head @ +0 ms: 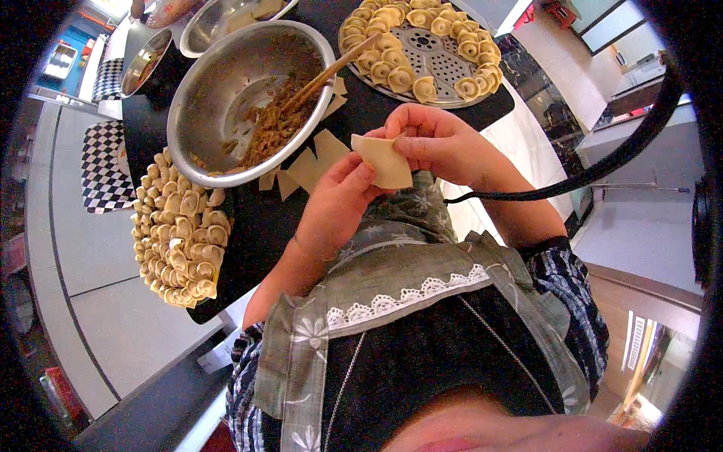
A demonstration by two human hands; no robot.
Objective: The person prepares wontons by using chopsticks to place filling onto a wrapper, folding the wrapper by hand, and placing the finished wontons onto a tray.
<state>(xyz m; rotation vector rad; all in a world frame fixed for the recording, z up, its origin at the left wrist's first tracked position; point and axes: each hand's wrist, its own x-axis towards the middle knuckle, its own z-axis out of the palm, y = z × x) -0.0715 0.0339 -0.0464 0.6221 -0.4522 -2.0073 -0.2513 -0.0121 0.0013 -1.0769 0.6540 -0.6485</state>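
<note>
Between both hands I hold a pale square dough wrapper (387,164) in front of my apron. My left hand (342,189) pinches its lower left side. My right hand (432,138) grips its upper right edge with thumb and fingers. Whether any filling lies behind the wrapper cannot be seen. Just beyond my left hand, loose dough wrappers (319,158) lie on the black table, partly under the rim of a large steel bowl (212,101). Brown minced filling (271,127) sits in that bowl, with wooden chopsticks (330,73) resting in it and leaning over its rim.
Folded dumplings (181,243) crowd the table's left side. Beyond my right hand, a perforated metal steamer tray (426,65) carries a ring of dumplings (398,79). Another steel bowl (195,34) and a smaller bowl (161,48) stand at the back. A black cord (582,181) crosses near my right forearm.
</note>
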